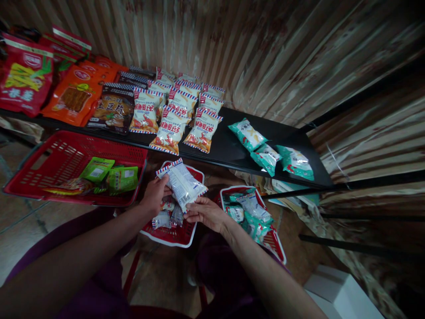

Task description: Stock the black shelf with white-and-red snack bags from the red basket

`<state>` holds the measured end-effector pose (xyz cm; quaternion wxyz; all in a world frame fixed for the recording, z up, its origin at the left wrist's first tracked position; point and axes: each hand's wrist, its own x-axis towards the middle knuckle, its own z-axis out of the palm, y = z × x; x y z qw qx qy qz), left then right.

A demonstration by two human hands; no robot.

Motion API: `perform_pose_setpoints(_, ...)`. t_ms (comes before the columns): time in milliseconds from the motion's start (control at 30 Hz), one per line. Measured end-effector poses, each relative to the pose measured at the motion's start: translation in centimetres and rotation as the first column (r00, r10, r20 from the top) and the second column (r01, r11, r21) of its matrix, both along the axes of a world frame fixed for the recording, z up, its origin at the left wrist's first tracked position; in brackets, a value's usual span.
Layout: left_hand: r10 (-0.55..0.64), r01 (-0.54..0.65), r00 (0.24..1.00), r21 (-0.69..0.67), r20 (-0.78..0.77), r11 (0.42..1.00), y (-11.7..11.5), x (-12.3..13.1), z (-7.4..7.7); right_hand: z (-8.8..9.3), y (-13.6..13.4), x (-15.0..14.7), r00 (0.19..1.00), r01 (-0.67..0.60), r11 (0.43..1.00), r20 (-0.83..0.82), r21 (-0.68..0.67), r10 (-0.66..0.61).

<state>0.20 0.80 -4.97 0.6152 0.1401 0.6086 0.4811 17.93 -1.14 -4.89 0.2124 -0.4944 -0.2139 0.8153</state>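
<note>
Pinching one snack bag [184, 184] with left hand [156, 195] and right hand [208, 215], above the red basket [188, 232]. Probably partway done, with matching bags [171, 132] in rows on the black shelf [227, 144], others left in the basket.

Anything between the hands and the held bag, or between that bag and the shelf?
Nothing visible. Left hand and right hand both grip the bag directly. No obstacle shows between it and the shelf; the middle basket is below it.
</note>
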Motion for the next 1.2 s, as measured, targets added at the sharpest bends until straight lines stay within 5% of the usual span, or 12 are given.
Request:
perform_pose_setpoints(267, -0.035, 0.035, 0.999, 0.024, 0.001, 0.999, 0.0, -0.3, 0.0, 0.0, 1.1, 1.1, 0.96, 0.278, 0.956, 0.018, 0.094, -0.281)
perform_pose_setpoints(533, -0.185, 0.186, 0.982, -0.012, 0.046, 0.982, -0.4, 0.3, 0.8, 0.0, 1.6, 1.5, 0.971, 0.235, 0.964, 0.005, 0.122, -0.237)
perform_pose_setpoints(733, -0.2, 0.201, 0.975, -0.001, -0.095, 0.98, -0.4, 0.6, 0.5, -0.6, 1.3, 1.3, 0.963, 0.213, 0.899, 0.076, 0.383, -0.26)
perform_pose_setpoints(1033, -0.259, 0.258, 0.966, -0.01, -0.026, 0.966, -0.4, 0.7, 0.1, 0.4, 1.4, 1.1, 0.967, 0.234, 0.926, 0.026, 0.297, -0.253)
perform_pose_setpoints(1200, -0.169, 0.169, 0.963, -0.016, -0.21, 0.985, -0.5, 1.2, -0.6, 1.2, 1.2, 1.0, 0.976, 0.213, 0.929, -0.018, 0.303, -0.218)
